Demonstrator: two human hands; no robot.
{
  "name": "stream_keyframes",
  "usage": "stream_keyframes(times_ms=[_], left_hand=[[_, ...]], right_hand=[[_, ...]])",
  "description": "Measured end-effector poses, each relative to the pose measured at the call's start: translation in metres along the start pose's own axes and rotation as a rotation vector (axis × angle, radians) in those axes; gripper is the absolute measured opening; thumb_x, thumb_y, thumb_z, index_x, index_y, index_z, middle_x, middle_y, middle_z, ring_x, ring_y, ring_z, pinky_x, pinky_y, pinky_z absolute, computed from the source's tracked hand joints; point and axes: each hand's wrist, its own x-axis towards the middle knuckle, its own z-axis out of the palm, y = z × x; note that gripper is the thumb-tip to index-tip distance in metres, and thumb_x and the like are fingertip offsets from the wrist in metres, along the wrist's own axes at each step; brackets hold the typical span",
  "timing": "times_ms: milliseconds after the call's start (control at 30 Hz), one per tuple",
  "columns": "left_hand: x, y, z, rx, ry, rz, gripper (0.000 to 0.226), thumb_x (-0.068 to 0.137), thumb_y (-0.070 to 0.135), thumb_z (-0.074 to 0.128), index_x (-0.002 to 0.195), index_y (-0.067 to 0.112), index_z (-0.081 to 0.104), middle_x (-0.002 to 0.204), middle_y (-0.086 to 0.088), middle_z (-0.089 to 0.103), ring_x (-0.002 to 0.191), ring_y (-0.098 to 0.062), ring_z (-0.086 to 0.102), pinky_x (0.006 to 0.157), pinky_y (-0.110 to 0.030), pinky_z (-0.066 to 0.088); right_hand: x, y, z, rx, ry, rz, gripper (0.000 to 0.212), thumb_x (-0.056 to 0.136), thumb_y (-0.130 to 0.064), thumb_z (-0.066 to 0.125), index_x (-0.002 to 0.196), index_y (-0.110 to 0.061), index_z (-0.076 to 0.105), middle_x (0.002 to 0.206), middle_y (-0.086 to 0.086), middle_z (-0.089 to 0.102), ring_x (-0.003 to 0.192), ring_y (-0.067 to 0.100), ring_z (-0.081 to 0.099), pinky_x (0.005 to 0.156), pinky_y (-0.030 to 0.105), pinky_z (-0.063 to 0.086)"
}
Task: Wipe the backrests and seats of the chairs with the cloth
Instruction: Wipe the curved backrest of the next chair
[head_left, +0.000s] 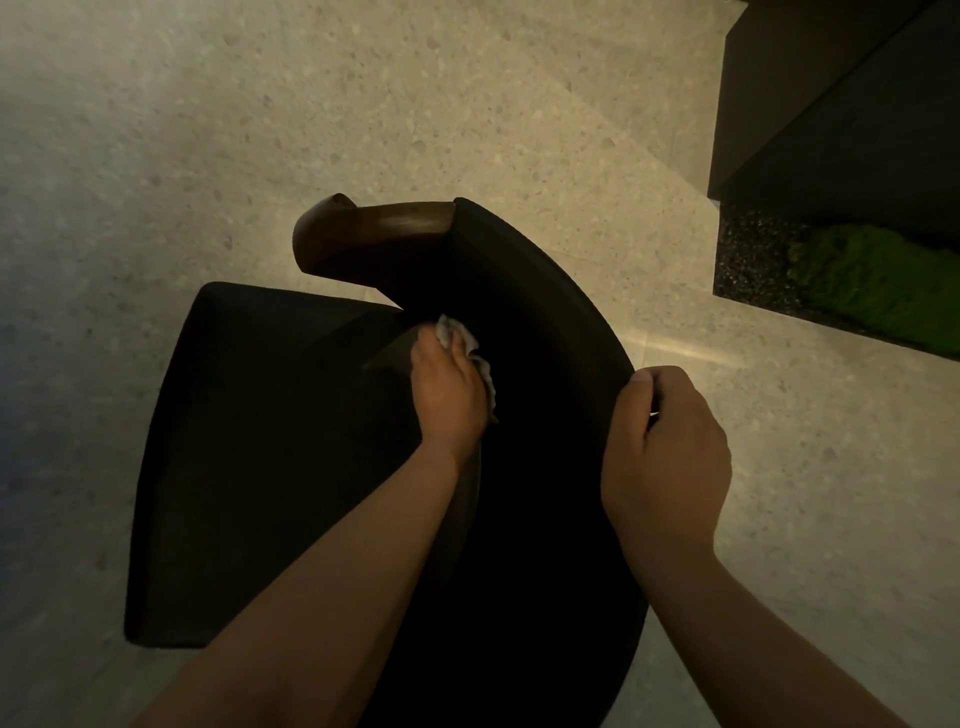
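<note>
Speckled beige terrazzo floor (208, 130), matte. Dark boxy cabinet (831, 104) at top right, with a patch of fuzzy green moss (872, 280) on dark gravel below it. Chair: flat black upholstered seat (249, 441), curved black padded backrest (545, 322), glossy brown wooden armrest (374, 228) with a rounded end. My left hand (449, 395) has its fingers curled round a crumpled white cloth (457, 335), pressing it on the backrest's inner face, just above the seat. My right hand (670, 447) grips the backrest's top edge, fingers curled over the rim.
</note>
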Motion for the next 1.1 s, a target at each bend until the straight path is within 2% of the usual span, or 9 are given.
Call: stream_keyframes(times_ms=[167, 233, 433, 633, 733, 833, 900, 1000, 1100], left_hand=[[0.007, -0.007, -0.024, 0.188, -0.145, -0.122, 0.024, 0.103, 0.027, 0.037, 0.112, 0.008, 0.05, 0.112, -0.016, 0.058, 0.093, -0.023, 0.059, 0.078, -0.024, 0.046], [0.007, 0.003, -0.042, 0.121, -0.116, -0.049, 0.019, 0.103, 0.034, 0.039, 0.107, 0.018, 0.049, 0.108, -0.007, 0.056, 0.084, -0.009, 0.057, 0.067, -0.016, 0.043], [0.013, 0.061, -0.06, 0.128, 0.206, 0.317, 0.041, 0.097, 0.049, 0.038, 0.118, 0.015, 0.049, 0.112, -0.001, 0.045, 0.096, -0.01, 0.049, 0.083, -0.021, 0.042], [0.057, 0.082, -0.053, 0.511, 0.263, 0.472, 0.033, 0.097, 0.035, 0.051, 0.117, 0.01, 0.056, 0.108, -0.014, 0.054, 0.094, -0.025, 0.053, 0.081, -0.034, 0.042], [0.062, 0.073, -0.054, 0.491, 0.327, 0.366, 0.029, 0.096, 0.031, 0.051, 0.117, 0.011, 0.054, 0.11, -0.013, 0.055, 0.094, -0.024, 0.054, 0.078, -0.032, 0.041], [0.071, 0.05, -0.071, 0.298, 0.392, 0.018, 0.031, 0.1, 0.035, 0.044, 0.123, 0.014, 0.05, 0.116, -0.008, 0.054, 0.099, -0.021, 0.057, 0.081, -0.034, 0.047], [0.078, 0.026, -0.088, 0.273, 0.307, -0.17, 0.032, 0.102, 0.038, 0.038, 0.122, 0.015, 0.048, 0.11, -0.005, 0.053, 0.097, -0.021, 0.058, 0.082, -0.036, 0.049], [0.072, 0.002, -0.099, 0.323, 0.158, -0.217, 0.031, 0.102, 0.041, 0.037, 0.115, 0.015, 0.046, 0.108, -0.009, 0.053, 0.086, -0.019, 0.057, 0.077, -0.035, 0.049], [0.062, 0.005, -0.095, 0.146, 0.138, -0.188, 0.031, 0.101, 0.041, 0.039, 0.12, 0.017, 0.045, 0.115, -0.006, 0.049, 0.087, -0.011, 0.054, 0.071, -0.025, 0.045]], right_hand=[[0.0, 0.0, 0.0, -0.02, -0.005, 0.0, 0.03, 0.096, -0.034, 0.031, 0.08, -0.02, 0.052, 0.063, -0.013, 0.045, 0.054, 0.004, 0.044, 0.052, 0.019, 0.025], [0.0, 0.0, 0.0, -0.023, 0.003, 0.0, 0.029, 0.096, -0.034, 0.031, 0.08, -0.021, 0.052, 0.064, -0.013, 0.046, 0.055, 0.003, 0.045, 0.052, 0.016, 0.025], [-0.001, -0.001, 0.0, -0.035, -0.001, 0.004, 0.029, 0.096, -0.034, 0.031, 0.082, -0.021, 0.052, 0.067, -0.013, 0.048, 0.057, 0.003, 0.046, 0.053, 0.018, 0.027], [0.0, -0.002, 0.001, -0.044, 0.002, 0.002, 0.026, 0.096, -0.034, 0.032, 0.082, -0.023, 0.051, 0.066, -0.014, 0.047, 0.056, 0.004, 0.046, 0.052, 0.019, 0.027], [0.001, 0.001, 0.002, -0.035, -0.008, 0.008, 0.025, 0.099, -0.031, 0.034, 0.084, -0.022, 0.053, 0.069, -0.012, 0.051, 0.058, 0.005, 0.049, 0.052, 0.02, 0.031], [0.001, 0.0, -0.001, -0.002, -0.062, 0.04, 0.027, 0.099, -0.034, 0.032, 0.09, -0.022, 0.054, 0.076, -0.006, 0.057, 0.063, 0.006, 0.051, 0.056, 0.021, 0.036], [0.002, -0.005, -0.006, -0.011, -0.121, 0.018, 0.033, 0.097, -0.039, 0.03, 0.097, -0.02, 0.056, 0.083, -0.004, 0.061, 0.067, 0.008, 0.053, 0.057, 0.025, 0.037], [0.006, -0.019, -0.011, -0.084, -0.137, -0.088, 0.037, 0.098, -0.04, 0.034, 0.116, -0.017, 0.057, 0.103, -0.001, 0.062, 0.088, 0.014, 0.057, 0.071, 0.028, 0.04], [0.023, -0.051, -0.009, -0.057, -0.056, -0.264, 0.038, 0.098, -0.036, 0.041, 0.126, -0.013, 0.052, 0.118, 0.004, 0.058, 0.103, 0.017, 0.054, 0.083, 0.031, 0.042]])
